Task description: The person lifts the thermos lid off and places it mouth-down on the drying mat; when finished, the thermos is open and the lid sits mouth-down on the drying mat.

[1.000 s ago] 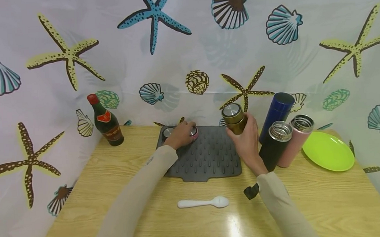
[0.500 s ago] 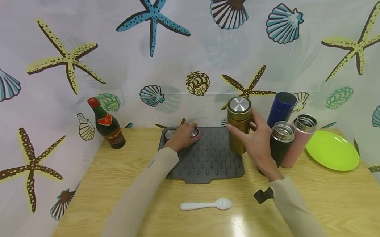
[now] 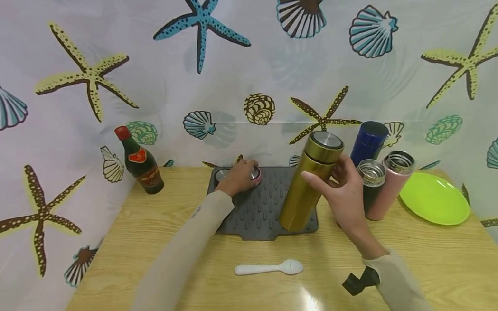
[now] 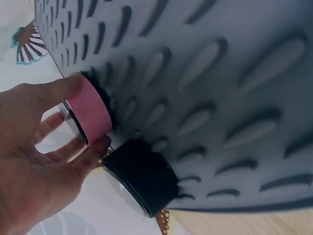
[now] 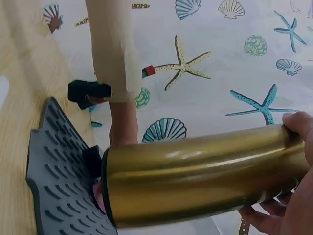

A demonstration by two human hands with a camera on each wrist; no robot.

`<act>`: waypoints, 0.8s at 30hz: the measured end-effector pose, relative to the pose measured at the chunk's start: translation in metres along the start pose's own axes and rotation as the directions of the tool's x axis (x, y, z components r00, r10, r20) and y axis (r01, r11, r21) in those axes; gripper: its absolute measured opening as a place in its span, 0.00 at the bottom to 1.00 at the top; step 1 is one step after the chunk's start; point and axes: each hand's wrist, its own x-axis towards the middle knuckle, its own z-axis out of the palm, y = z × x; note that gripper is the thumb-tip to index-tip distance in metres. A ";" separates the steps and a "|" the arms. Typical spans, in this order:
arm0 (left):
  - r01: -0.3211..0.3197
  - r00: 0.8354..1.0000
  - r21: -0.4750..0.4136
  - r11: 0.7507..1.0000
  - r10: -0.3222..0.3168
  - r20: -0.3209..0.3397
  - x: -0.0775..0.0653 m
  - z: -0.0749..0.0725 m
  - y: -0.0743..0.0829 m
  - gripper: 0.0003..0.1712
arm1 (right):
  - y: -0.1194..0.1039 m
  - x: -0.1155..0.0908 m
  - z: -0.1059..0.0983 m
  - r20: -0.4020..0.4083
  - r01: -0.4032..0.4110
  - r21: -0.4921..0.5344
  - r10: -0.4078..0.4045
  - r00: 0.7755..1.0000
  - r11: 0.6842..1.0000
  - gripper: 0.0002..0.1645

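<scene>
My left hand [image 3: 236, 177] is at the back left of a grey ridged mat [image 3: 256, 212], its thumb and fingers gripping a pink bottle lid [image 4: 92, 110] that sits on the mat. Beside that lid stands a black one [image 4: 142, 174] with a silver top, close to my fingertips. My right hand [image 3: 344, 192] holds a gold thermos flask [image 3: 305, 187] around its upper part. The flask has its silver-topped lid on and leans, base toward the left and near. Its base overlaps the mat's front right part in the head view.
Right of the mat stand a blue flask [image 3: 368, 141], an uncapped black flask [image 3: 371, 186] and an uncapped pink flask [image 3: 389, 185]. A lime green plate [image 3: 435, 199] lies beyond them. A white spoon [image 3: 269, 268] lies in front; a green bottle [image 3: 140, 162] stands back left.
My right hand has lifted the gold flask from beside the blue flask, brought it nearer and tilted it, its base swinging left over the mat. My left hand stays on the pink lid.
</scene>
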 end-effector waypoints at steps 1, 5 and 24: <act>0.003 1.000 -0.009 1.000 -0.003 0.001 -0.001 -0.001 0.000 0.34 | -0.001 -0.001 -0.001 0.008 -0.003 -0.008 0.003 1.000 1.000 0.38; -0.008 0.999 -0.032 0.999 0.006 -0.048 -0.006 -0.007 0.003 0.39 | -0.003 -0.003 -0.006 0.045 0.001 -0.066 0.002 0.999 0.998 0.40; -0.465 0.855 -0.349 0.814 0.311 -0.415 -0.092 -0.079 0.080 0.25 | 0.004 -0.028 -0.023 0.252 0.178 -0.357 -0.089 0.964 0.917 0.47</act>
